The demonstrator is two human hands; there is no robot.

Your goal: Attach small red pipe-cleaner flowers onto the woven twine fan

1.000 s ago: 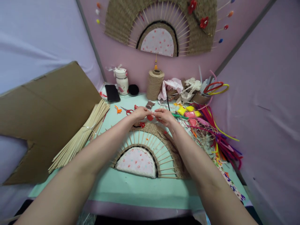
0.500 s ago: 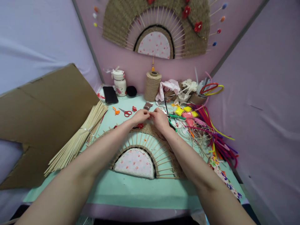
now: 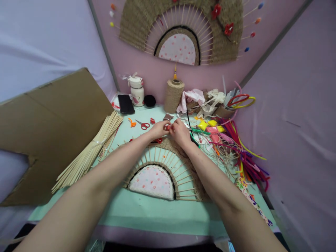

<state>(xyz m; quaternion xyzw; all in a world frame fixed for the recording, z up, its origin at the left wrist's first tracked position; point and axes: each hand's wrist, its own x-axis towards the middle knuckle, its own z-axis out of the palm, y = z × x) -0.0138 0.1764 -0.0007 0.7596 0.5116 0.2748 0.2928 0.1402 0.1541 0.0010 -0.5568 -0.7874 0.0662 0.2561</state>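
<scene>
Over the far edge of a woven half-round fan [image 3: 168, 142], my left hand [image 3: 159, 130] pinches a small red piece [image 3: 167, 128], whose shape is too small to make out. My right hand [image 3: 180, 133] meets it from the other side, fingers bent together against the red piece; what its fingertips grip is hidden. The fan lies flat, with thin sticks and a white, pink-dotted half-circle [image 3: 152, 182] at its base. Red flowers [image 3: 158, 140] lie on its upper part, partly behind my left forearm. Just beyond my hands is a small brown packet [image 3: 168, 117].
Red scissors [image 3: 143, 125] and a red flower piece [image 3: 152, 120] lie left of my hands. Green-handled pliers [image 3: 194, 136] and tangled pipe cleaners [image 3: 246, 164] sit right. A stick bundle [image 3: 89, 150] lies left. Behind stand a twine spool [image 3: 174, 96] and a bottle [image 3: 137, 91].
The red piece now shows between my fingertips, which have turned slightly. My right fingers are drawn in more. The whole view has shifted a little.
</scene>
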